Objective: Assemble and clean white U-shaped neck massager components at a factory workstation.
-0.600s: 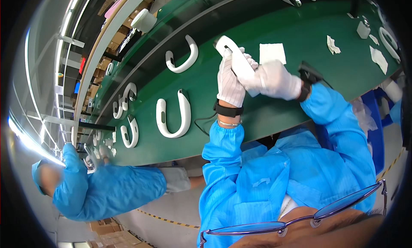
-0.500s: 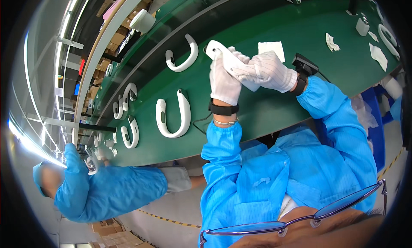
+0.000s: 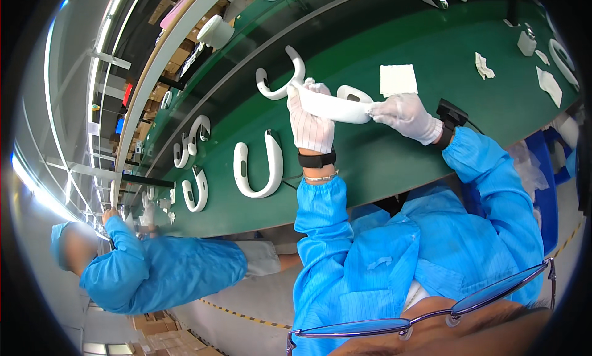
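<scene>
A white U-shaped device (image 3: 338,109), smooth and curved, is held up over the green bench. My left hand (image 3: 313,126), in a white striped glove, is closed around its left end. The gloved right hand (image 3: 408,117) has its fingers pressed together at the curved right part; whether a cloth is between them I cannot tell. One arm of the device with a dark oval inset points back toward my left hand. Just beyond my right hand lies a square white cloth (image 3: 398,79). Another U-shaped device (image 3: 259,166) rests left of my left forearm.
More white U-shaped devices lie leftward, one close behind my left hand (image 3: 271,85). Crumpled white wipes (image 3: 484,66) and a small dispenser bottle (image 3: 526,43) are at the right. A co-worker in blue (image 3: 166,263) works at the far left. A blue bin (image 3: 549,189) stands at the right.
The device has turned to lie more level, its curve now toward the right. My right hand has moved right to its curved part, and my left hand slightly left. The head view has shifted slightly.
</scene>
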{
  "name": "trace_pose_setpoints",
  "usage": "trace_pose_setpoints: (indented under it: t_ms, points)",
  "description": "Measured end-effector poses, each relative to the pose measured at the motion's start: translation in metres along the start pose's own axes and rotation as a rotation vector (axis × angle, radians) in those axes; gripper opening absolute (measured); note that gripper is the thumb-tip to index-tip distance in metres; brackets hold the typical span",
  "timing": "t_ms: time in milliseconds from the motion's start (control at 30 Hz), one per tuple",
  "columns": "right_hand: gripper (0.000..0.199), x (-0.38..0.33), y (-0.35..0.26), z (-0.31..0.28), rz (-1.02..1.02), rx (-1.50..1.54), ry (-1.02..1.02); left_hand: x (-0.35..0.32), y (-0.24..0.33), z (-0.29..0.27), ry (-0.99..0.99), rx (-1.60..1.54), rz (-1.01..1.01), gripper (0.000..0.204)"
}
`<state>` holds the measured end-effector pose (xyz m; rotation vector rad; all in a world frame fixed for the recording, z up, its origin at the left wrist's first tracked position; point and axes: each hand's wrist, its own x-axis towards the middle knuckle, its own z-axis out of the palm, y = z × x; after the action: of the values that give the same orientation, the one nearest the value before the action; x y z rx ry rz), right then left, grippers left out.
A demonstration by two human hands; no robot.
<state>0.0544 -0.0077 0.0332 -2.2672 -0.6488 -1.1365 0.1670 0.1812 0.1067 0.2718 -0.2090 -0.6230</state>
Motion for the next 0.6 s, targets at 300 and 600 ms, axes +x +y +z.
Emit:
trace_pose_setpoints:
  t_ms: [300, 600]
  points:
    - [0.017, 0.046, -0.049, 0.012, 0.396, 0.548, 0.034, -0.046, -0.011, -0.021, 0.354, 0.076, 0.267, 0.036]
    - [0.017, 0.038, -0.067, 0.055, 0.299, -0.099, 0.358, -0.061, -0.029, -0.05, 0.137, 0.319, 0.103, 0.016]
